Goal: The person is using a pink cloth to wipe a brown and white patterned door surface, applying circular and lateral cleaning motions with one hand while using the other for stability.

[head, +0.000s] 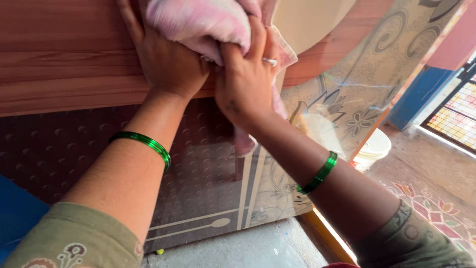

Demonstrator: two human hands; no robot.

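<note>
Head view, looking down along both forearms. Nearest: olive-green sleeves with printed pattern (74, 238), then thin green glass bangles (144, 141) on each wrist, the right one at (320, 173). Left hand (168, 59) lies palm-down on the reddish-brown wooden board surface (64, 59), fingers curled up around the lower edge of the crumpled pale pink cloth (198, 25), apparently bracing it against the wood. Right hand (245, 74) is closed in a fist-like grip on the same cloth, fingers wrapped over a fold, silver ring (270, 61) on one finger; a loose tail of cloth hangs below the hand. Both hands touch each other, bunched together on the cloth, likely so pressure goes onto one spot of the board. The cloth sits at the top centre, on the wood, just beside a cream rounded panel (307, 20).

Below the board: dark brown dimpled panel (59, 149) with pale line trim, and a glossy sheet with grey floral swirl print (357, 99) reflecting light. Grey concrete floor (238, 248) under it. Farther right: white plastic bucket (374, 149), floor with painted flower pattern (431, 208), blue wall section (419, 94), metal grille door (456, 114).
</note>
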